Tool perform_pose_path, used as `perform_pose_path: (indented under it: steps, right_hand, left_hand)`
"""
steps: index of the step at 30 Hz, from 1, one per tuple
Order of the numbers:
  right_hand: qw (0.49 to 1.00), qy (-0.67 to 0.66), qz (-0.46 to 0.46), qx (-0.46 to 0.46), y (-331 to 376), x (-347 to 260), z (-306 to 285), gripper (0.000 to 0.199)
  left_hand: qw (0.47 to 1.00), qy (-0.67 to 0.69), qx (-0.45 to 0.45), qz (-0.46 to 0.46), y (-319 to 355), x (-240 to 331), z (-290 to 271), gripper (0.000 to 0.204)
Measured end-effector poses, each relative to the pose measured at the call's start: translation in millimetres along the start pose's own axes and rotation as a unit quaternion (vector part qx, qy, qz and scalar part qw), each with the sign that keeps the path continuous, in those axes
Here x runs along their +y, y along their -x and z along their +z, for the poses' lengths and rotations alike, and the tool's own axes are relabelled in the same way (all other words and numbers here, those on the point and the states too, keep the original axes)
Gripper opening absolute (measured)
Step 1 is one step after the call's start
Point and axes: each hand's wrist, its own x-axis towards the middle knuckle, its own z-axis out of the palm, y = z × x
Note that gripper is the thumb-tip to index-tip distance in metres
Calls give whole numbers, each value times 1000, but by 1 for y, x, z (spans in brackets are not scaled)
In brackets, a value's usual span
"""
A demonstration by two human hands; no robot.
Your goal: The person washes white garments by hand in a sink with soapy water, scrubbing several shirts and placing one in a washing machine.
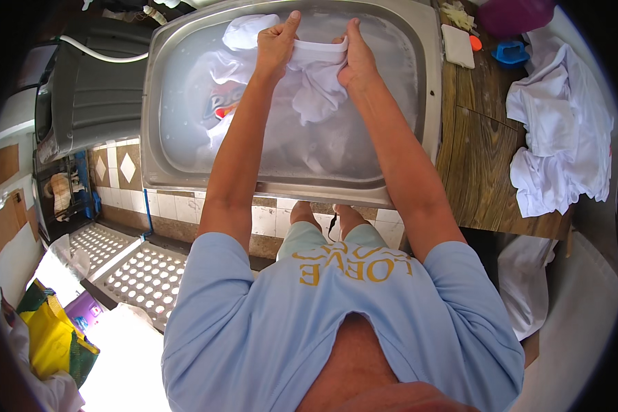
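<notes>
A wet white garment (319, 86) is stretched by its band between my two hands, above the cloudy water of a metal basin (156, 103). My left hand (276, 49) grips one end of the band, thumb up. At the other end, my right hand (357, 60) is closed on it, also thumb up. The garment's lower part hangs bunched toward the water. To the left, more white cloth (230, 67) lies partly sunk, with a dark, red and yellow print showing. Whether it is the same garment I cannot tell.
On the wooden counter (474, 158) at the right lie a heap of white clothes (549, 130), a blue brush-like item (510, 53), a whitish block (458, 47) and a purple container (515, 15). A dark grey plastic unit (99, 82) with a white hose stands left of the basin.
</notes>
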Motion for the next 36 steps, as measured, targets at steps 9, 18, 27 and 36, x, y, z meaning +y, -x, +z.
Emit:
perform_pose_path:
  steps: [9,18,27,36]
  right_hand:
    - [1000,-10,-4,-1,0,-5,3,40]
    - [972,13,-59,-226,24,-32,17,18]
    - [962,49,-66,-262,30,-33,19,16]
    - [890,378,-216,-134,-4,-39,-6,13]
  left_hand:
    - [989,120,-81,-39,-2,-6,-15,39]
    - [956,192,-221,-33,-7,-4,-47,9]
    - [953,223,-202,26,-3,9,-43,8]
    - [983,-46,-116,136,-9,-21,-30,15]
